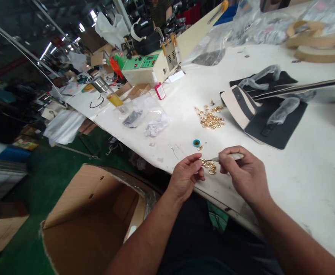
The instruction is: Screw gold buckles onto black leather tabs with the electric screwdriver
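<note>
Near the table's front edge, my left hand [186, 173] pinches a small gold metal ring fitting [204, 162] between thumb and fingertips. My right hand [243, 172] grips a slim hand tool [236, 156] with a pale handle; its thin dark shaft points left and meets the fitting. Whether it is an awl or a small screwdriver I cannot tell. Several loose gold rings [212, 170] lie on the table between my hands. Just beyond them sits a small blue cap [196, 143] with something dark inside. A larger pile of gold fittings [211, 120] is further back.
Black bag pieces [282, 126] with wrapped handles lie at the right. Beyond the pile stand a red glue bottle [160, 91] and a green-panelled machine [146, 65]. Crumpled plastic [156, 118] is at left, tape rolls [322, 53] at far right. A large open carton [78, 225] stands below.
</note>
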{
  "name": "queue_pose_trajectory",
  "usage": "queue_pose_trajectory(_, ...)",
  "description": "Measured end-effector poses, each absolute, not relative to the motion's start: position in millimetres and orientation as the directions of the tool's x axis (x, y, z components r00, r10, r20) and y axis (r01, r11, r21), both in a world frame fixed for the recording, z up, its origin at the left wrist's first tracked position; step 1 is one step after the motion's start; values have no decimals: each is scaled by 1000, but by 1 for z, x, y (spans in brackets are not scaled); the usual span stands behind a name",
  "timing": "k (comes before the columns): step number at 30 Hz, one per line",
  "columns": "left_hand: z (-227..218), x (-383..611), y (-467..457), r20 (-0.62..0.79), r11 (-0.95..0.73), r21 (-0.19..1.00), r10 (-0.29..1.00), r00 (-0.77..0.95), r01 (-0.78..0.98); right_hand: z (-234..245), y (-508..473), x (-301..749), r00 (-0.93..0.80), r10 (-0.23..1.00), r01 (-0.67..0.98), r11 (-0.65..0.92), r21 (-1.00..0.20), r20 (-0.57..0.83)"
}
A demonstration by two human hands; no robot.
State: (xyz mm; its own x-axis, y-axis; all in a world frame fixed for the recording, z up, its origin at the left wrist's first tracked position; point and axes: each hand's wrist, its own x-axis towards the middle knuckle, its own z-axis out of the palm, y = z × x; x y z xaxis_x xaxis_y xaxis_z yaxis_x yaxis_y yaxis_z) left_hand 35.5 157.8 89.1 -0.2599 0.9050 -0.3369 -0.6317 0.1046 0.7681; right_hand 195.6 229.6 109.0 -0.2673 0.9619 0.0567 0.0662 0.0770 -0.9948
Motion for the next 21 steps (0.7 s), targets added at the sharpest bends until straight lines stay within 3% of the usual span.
queue_pose_trajectory(11, 86, 40, 158, -308, 70, 817, 892, -331, -572, 109, 231, 194, -269, 961, 137, 94, -986, 55)
queue_pose_trajectory(15, 85, 48, 153, -170, 18, 954, 853, -493, -298, 106, 236, 195, -299, 954, 228, 58, -972, -13)
queue_pose_trajectory(18, 84, 50, 149, -12, 33, 999, 851, -526, 32, 104, 239, 196, -322, 944, 177, -8, -984, -65)
queue_pose_trajectory(21, 83, 48, 151, 56, 39, 984, 860, -507, 174, 102, 241, 195, -329, 938, 75, -91, -993, -110)
